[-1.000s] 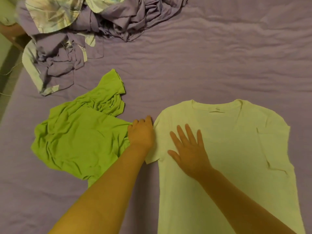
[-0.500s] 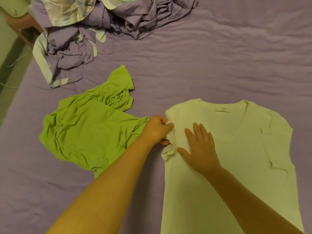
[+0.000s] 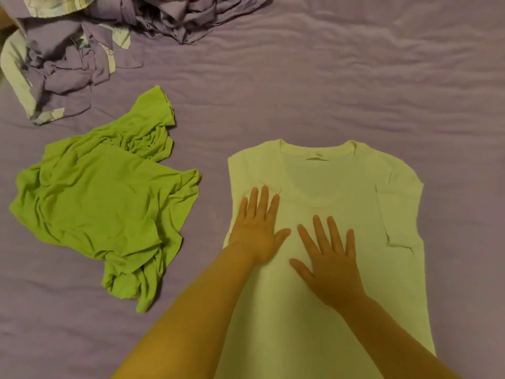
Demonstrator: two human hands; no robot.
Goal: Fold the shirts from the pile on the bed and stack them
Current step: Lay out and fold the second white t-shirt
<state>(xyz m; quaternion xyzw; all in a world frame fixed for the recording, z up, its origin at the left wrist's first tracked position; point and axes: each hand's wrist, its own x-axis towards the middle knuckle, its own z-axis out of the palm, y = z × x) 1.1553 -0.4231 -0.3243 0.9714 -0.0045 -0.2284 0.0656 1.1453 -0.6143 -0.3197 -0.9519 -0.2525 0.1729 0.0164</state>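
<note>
A pale yellow-white T-shirt (image 3: 322,310) lies flat on the purple bed, collar away from me, both sleeves folded inward over the body. My left hand (image 3: 257,228) rests flat with straight fingers on the folded left sleeve near the shoulder. My right hand (image 3: 330,255) lies flat with spread fingers on the chest just right of it. A crumpled bright green shirt (image 3: 101,203) sits on the bed to the left, apart from both hands.
A heap of purple and pale patterned clothes (image 3: 68,50) fills the far left corner. The purple bedsheet (image 3: 355,86) stretches wrinkled behind and to the right of the pale shirt.
My left hand gripped the pale shirt's left sleeve, folded it inward over the body, then let go and now lies flat on it. My right hand shifted slightly right.
</note>
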